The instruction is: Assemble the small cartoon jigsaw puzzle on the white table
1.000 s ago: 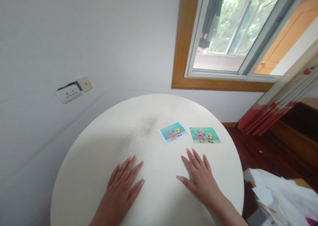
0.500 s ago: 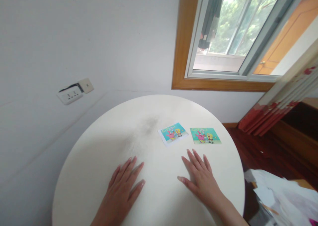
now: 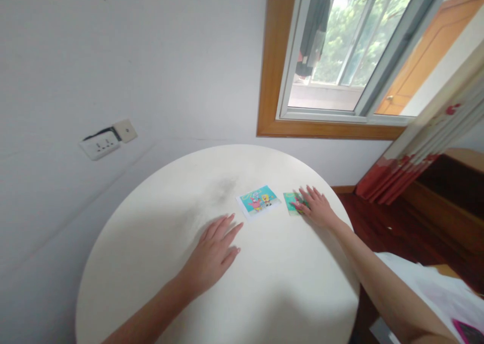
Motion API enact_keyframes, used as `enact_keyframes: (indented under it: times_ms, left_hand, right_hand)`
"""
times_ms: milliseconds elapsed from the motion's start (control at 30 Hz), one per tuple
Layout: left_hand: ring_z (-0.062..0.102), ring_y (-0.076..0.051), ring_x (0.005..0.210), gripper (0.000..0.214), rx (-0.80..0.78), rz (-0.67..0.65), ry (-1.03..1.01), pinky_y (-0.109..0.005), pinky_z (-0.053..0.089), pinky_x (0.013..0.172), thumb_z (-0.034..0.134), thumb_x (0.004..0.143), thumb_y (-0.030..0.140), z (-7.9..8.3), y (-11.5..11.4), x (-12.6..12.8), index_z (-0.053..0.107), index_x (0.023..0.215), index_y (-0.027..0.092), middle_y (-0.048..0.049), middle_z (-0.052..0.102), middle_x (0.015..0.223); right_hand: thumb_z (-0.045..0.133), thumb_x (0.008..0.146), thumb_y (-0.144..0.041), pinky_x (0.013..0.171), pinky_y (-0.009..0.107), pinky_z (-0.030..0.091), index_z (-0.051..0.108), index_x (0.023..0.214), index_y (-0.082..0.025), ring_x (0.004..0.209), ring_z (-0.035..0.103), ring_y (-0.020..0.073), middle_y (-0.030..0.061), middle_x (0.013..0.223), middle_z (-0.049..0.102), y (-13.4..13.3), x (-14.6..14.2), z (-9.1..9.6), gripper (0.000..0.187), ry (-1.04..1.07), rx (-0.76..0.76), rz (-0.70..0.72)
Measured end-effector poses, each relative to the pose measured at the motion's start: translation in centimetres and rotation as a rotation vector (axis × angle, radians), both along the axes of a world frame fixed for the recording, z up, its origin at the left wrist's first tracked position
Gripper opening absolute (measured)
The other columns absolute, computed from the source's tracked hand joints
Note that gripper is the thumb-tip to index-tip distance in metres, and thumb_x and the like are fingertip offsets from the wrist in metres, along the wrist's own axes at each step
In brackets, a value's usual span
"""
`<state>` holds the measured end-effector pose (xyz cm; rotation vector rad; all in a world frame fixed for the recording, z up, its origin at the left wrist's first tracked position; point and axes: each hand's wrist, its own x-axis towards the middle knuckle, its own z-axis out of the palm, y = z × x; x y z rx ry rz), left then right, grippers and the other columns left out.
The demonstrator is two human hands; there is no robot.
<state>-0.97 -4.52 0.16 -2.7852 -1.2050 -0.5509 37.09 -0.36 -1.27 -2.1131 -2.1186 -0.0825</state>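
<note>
Two cartoon picture cards lie on a round white table (image 3: 151,263). The left card (image 3: 259,202) has a white border and sits slightly tilted; it is fully visible. Over the right card (image 3: 289,203) lies my right hand (image 3: 315,205), fingers spread, covering most of its picture. Whether that hand presses on the card or just hovers I cannot tell. My left hand (image 3: 215,248) is just below and left of the left card, fingers apart, holding nothing and not touching the card.
A grey smudge (image 3: 221,190) marks the tabletop. Behind the table stand a white wall with a socket (image 3: 100,145) and a wood-framed window (image 3: 264,81). At right are a curtain (image 3: 397,167), a wooden cabinet (image 3: 434,208) and a white bag-like heap (image 3: 427,283).
My right hand has moved forward from the bare tabletop onto the right card. My left hand has shifted forward and right, closer to the left card. The view has shifted slightly.
</note>
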Motion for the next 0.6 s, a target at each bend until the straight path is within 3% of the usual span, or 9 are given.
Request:
enact_keyframes:
  times_ms: [133,333,467,600]
  left_hand:
    - [0.037,-0.027,0.135,0.043,-0.052,-0.005,-0.070,-0.047,0.036,0.110,0.048,0.093,0.029,-0.4,-0.1,1.3,0.049,0.136,0.022,-0.0092,0.044,0.146]
    - [0.036,-0.021,0.136,0.043,-0.133,-0.101,-0.071,-0.041,0.032,0.113,0.043,0.097,0.030,-1.0,-0.2,1.7,0.043,0.140,0.024,-0.0040,0.045,0.146]
    - [0.034,-0.019,0.138,0.046,-0.120,-0.094,-0.014,-0.041,0.027,0.115,0.034,0.099,0.024,-1.6,2.4,3.3,0.037,0.144,0.027,-0.0015,0.044,0.148]
    - [0.037,-0.022,0.137,0.045,-0.127,-0.089,0.058,-0.046,0.024,0.114,0.035,0.097,0.022,-2.0,6.5,4.6,0.041,0.142,0.027,-0.0023,0.045,0.147]
  right_hand:
    - [0.030,0.096,-0.057,0.112,0.053,0.024,0.036,0.147,-0.023,0.144,0.022,0.0317,0.0116,0.157,0.025,-1.0,-0.1,-1.4,0.062,-0.019,-0.086,0.020]
    - [0.032,0.095,-0.057,0.113,0.053,0.022,0.037,0.146,-0.026,0.145,0.020,0.0297,0.0090,0.157,0.025,-7.2,-4.7,-2.0,0.060,-0.031,0.001,0.104]
    - [0.035,0.095,-0.054,0.112,0.055,0.022,0.038,0.146,-0.025,0.144,0.020,0.0318,0.0099,0.156,0.025,-9.4,-9.5,-1.7,0.059,-0.031,0.037,0.151]
    - [0.034,0.095,-0.054,0.112,0.058,0.018,0.040,0.145,-0.024,0.144,0.019,0.0340,0.0112,0.156,0.025,-9.3,-12.9,-1.7,0.059,0.000,0.033,0.124]
